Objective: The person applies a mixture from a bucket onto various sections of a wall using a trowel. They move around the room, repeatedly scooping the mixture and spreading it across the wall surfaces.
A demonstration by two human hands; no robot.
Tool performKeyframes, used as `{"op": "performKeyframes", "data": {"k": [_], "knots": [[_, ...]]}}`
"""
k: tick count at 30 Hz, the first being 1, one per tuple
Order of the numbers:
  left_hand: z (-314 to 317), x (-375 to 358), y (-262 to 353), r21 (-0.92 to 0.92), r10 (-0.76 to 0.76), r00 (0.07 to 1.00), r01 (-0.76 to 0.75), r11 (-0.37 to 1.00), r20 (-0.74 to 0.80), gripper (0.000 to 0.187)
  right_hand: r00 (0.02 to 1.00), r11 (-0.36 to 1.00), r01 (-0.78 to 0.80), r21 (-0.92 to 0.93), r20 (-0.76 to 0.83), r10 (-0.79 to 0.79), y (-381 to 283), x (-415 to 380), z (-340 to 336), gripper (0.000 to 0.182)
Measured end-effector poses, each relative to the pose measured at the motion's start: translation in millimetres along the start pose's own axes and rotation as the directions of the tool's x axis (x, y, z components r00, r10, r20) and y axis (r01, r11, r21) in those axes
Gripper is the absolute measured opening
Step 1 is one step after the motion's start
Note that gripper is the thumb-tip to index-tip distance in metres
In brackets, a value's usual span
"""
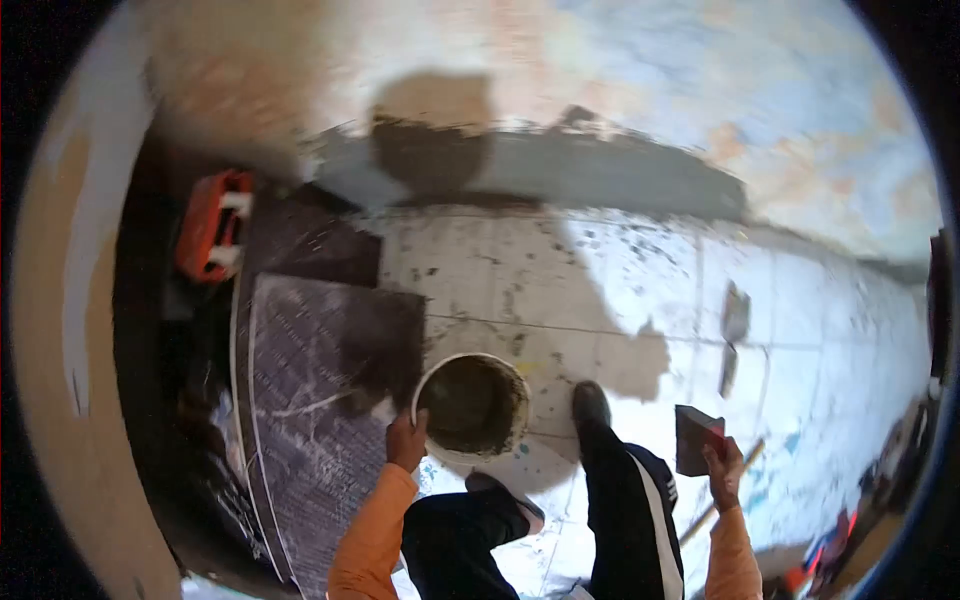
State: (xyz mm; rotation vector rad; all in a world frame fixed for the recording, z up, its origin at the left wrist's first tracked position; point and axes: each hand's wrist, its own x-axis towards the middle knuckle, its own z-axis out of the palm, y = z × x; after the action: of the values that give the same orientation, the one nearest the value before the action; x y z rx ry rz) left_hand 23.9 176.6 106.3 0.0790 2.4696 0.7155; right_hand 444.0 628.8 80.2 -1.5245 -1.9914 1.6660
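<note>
My left hand [405, 440] is closed on the left rim of a pale round bucket [455, 457], which stands on the floor in front of my feet. Dark grey, wet-looking material lies inside it and is smeared on its inner wall. Over to the right, my right hand [726, 472] grips a trowel [692, 442] with a wide, flat grey blade and some red by the handle. Its blade points left, apart from the bucket. Below that hand a thin wooden stick [700, 522] lies on the tiles.
Ahead, a grey mortar band [620, 175] runs along the foot of the patchy wall [640, 60]. Dark patterned panels [330, 400] lie left of the bucket, with an orange-red case [208, 228] beyond. Grey pieces [736, 312] and scattered crumbs lie on the white tiled floor [640, 290].
</note>
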Motion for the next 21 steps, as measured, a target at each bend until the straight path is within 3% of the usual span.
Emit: {"op": "performKeyframes", "data": {"k": [2, 3, 4, 6, 7, 9, 10, 12, 14, 16, 17, 21], "knots": [[19.6, -1.5, -6.5, -0.095, -0.057, 0.998, 0.054, 0.994, -0.024, 0.034, 0.994, 0.998, -0.031, 0.059, -0.100, 0.037, 9.8, -36.7, -25.7, 0.016], [22.4, -5.5, 8.1, -0.008, 0.130, 0.988, -0.131, 0.991, -0.080, 0.034, 0.984, 0.994, -0.111, 0.010, -0.142, 0.112, 8.6, -56.4, -42.8, 0.014], [27.4, -11.4, 27.6, 0.000, 0.168, 0.985, -0.168, 0.986, -0.033, 0.034, 0.968, 0.983, -0.184, -0.025, -0.176, 0.177, 7.7, -70.8, -55.3, 0.013], [30.4, -24.6, 61.7, -0.131, 0.145, 0.980, -0.162, 0.978, -0.134, 0.031, 0.946, 0.981, -0.191, 0.040, -0.261, 0.195, 8.5, -104.3, -77.9, 0.011], [33.0, -27.3, 71.0, -0.121, 0.180, 0.978, -0.192, 0.974, -0.107, 0.031, 0.920, 0.972, -0.232, 0.028, -0.319, 0.229, 14.6, -121.2, -90.0, 0.011], [37.6, -36.0, 85.3, -0.286, 0.093, 0.995, -0.099, 0.953, -0.034, 0.031, 0.877, 0.966, -0.259, -0.005, -0.419, 0.233, 15.8, -149.0, -107.8, 0.013], [42.2, -39.8, 83.0, -0.267, 0.118, 0.993, -0.117, 0.956, -0.013, 0.031, 0.850, 0.952, -0.305, -0.020, -0.457, 0.262, 29.5, -162.9, -120.6, 0.015], [55.2, -39.5, 80.9, -0.284, -0.044, 0.991, 0.080, 0.955, 0.130, 0.033, 0.786, 0.952, -0.307, 0.002, -0.563, 0.255, 36.5, -179.8, -131.6, 0.015], [63.8, -56.0, 134.1, -0.303, -0.062, 0.977, 0.124, 0.945, 0.206, 0.038, 0.730, 0.925, -0.376, -0.060, -0.634, 0.256, 48.7, -189.6, -143.1, 0.018], [80.8, -72.0, 183.6, -0.369, 0.038, 0.990, 0.016, 0.929, 0.138, 0.039, 0.664, 0.911, -0.409, 0.050, -0.669, 0.335, 56.3, -194.4, -149.0, 0.019], [91.0, -67.1, 175.3, -0.401, 0.039, 0.985, 0.032, 0.916, 0.167, 0.041, 0.643, 0.905, -0.417, 0.083, -0.677, 0.359, 65.7, -200.1, -150.4, 0.019], [112.0, -102.5, 288.2, -0.308, 0.066, 0.979, -0.003, 0.951, 0.195, 0.044, 0.592, 0.865, -0.461, 0.198, -0.658, 0.466, 87.4, -214.1, -158.1, 0.018]]}}
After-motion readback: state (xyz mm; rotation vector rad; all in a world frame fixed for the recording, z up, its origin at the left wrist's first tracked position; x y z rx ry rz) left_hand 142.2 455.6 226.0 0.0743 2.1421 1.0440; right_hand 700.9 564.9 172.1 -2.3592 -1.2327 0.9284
